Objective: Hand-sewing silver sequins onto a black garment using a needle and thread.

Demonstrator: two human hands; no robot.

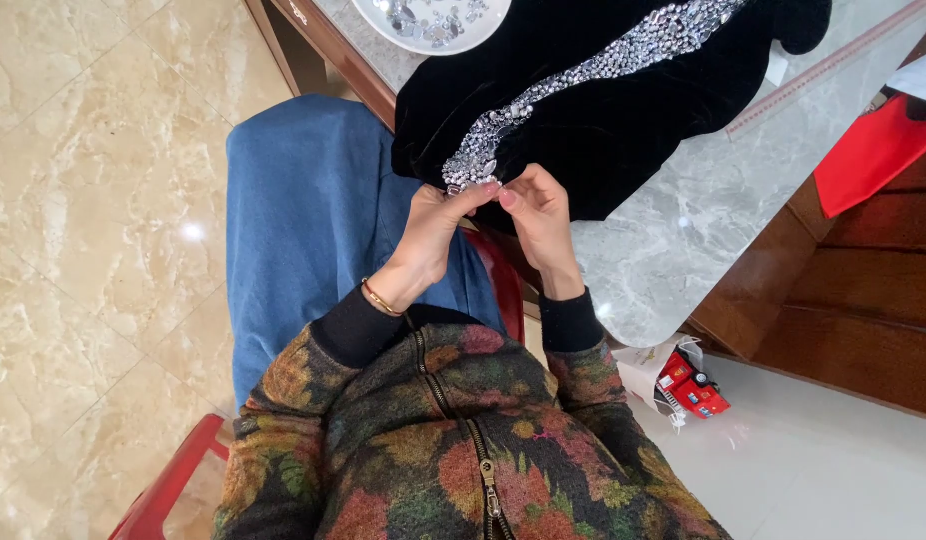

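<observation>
While both hands' fingers pinch the black velvet garment (603,120) at the desk's (683,230) near edge, the left hand (433,225) should hold the rhinestone trim (583,75) flat as the right hand (535,212) works.

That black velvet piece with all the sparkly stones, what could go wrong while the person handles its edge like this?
The black velvet garment hangs over the marble table edge, so it may slide off. The left hand and right hand pinch the rhinestone band at its end, where stones might loosen. The white dish of loose stones sits close enough to be nudged.
</observation>
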